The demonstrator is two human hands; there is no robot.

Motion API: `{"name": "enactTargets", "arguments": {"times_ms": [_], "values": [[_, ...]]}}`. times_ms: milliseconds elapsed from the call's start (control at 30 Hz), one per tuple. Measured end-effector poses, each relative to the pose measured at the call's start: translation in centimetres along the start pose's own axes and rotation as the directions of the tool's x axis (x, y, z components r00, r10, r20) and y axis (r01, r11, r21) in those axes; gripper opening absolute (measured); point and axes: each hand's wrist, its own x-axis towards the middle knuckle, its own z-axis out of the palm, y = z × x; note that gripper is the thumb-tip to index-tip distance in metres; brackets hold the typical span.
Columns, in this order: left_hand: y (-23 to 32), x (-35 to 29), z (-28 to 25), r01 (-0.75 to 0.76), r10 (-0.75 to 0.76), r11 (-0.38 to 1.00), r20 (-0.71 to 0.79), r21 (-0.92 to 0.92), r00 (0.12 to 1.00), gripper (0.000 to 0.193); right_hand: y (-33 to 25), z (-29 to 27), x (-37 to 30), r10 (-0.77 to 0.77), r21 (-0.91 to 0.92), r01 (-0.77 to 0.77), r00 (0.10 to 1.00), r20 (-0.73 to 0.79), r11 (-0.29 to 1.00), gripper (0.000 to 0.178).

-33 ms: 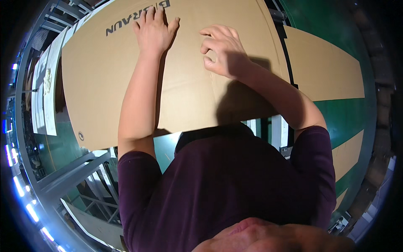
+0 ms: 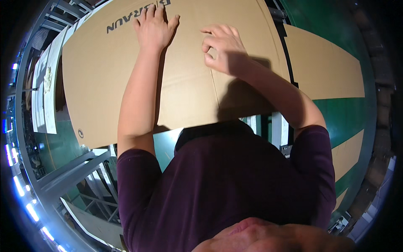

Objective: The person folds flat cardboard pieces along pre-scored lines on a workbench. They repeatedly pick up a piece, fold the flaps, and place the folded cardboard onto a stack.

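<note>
A large brown cardboard sheet [image 2: 184, 92] with dark printing lies flat in front of me. My left hand [image 2: 154, 31] rests palm down on its far part, fingers spread over the printing. My right hand [image 2: 226, 49] is to the right of it, low over or on the cardboard. Its fingers are curled, with thumb and forefinger closed into a ring. Whether a small thing is between those fingertips I cannot make out. A thin straight crease runs in the cardboard from below the right hand toward my body, partly in the arm's shadow.
More cardboard [image 2: 327, 65] lies on the right over a green surface [image 2: 340, 117]. White panels [image 2: 45, 92] stand at the left, with a pale crumpled thing [image 2: 48, 80] on them. Grey metal frame bars [image 2: 75, 170] are at the lower left. A dark strip runs along the sheet's right edge.
My right hand has shifted very slightly away from my body, and more of the crease shows below it. The left hand stays nearly where it was, still spread on the cardboard.
</note>
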Motion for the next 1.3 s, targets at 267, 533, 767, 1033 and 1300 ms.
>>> {"name": "enactTargets", "arguments": {"times_ms": [267,533,767,1033,1300], "values": [[-0.9,0.2,0.4,-0.081,0.075,0.995,-0.09,-0.062,0.993,0.062,-0.5,0.1,-0.3,0.04,-0.045,-0.038,0.998,0.038,0.998,0.005],[5.8,-13.6,-9.5,-0.291,0.415,0.71,0.047,-0.641,0.909,0.065,2.0,0.1,-0.9,0.232,0.45,-0.148,0.963,-0.136,0.881,0.008],[8.4,-17.3,-11.9,-0.324,0.435,0.72,0.035,-0.614,0.9,0.059,3.9,-3.0,2.2,0.459,0.6,-0.399,0.886,0.059,0.693,0.017],[8.7,-16.6,-12.4,-0.354,0.483,0.703,0.049,-0.617,0.874,0.055,4.4,-1.3,8.1,0.006,-0.639,-0.146,0.976,-0.216,0.756,0.071],[8.8,-16.7,-11.7,-0.364,0.524,0.666,0.06,-0.651,0.85,0.052,5.7,0.6,4.4,0.139,-0.199,-0.106,0.977,0.159,0.974,0.069]]}}
